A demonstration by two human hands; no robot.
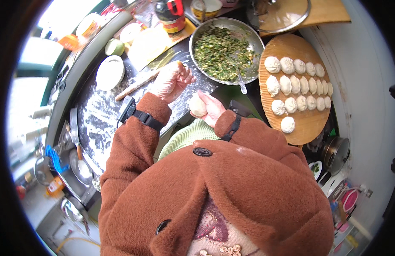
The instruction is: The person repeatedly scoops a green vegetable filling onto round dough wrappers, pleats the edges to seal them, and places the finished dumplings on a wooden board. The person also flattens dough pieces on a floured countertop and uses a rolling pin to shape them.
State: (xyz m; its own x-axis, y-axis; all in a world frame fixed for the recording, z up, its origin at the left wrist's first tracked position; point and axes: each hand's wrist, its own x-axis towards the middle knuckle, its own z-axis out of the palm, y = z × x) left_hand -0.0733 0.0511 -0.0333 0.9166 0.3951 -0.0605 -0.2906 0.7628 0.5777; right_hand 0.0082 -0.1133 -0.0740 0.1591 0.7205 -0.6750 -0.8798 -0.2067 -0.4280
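My right hand holds a round white filled bun in front of my coat, its fingers round the side. My left hand is up and left of it, over the floured counter, fingers curled; whether anything is inside them is hidden. Close by that hand lies a wooden rolling pin, dusted with flour. Ahead, a wide metal bowl contains chopped green filling, with a spoon leaning in it. To the right, pleated buns sit in rows on a round wooden board.
On the dark floured counter are a white dish and a cleaver. A sink is at the left. A glass lid rests at the back right; a pot stands near the right wall. A red-and-black jar stands behind.
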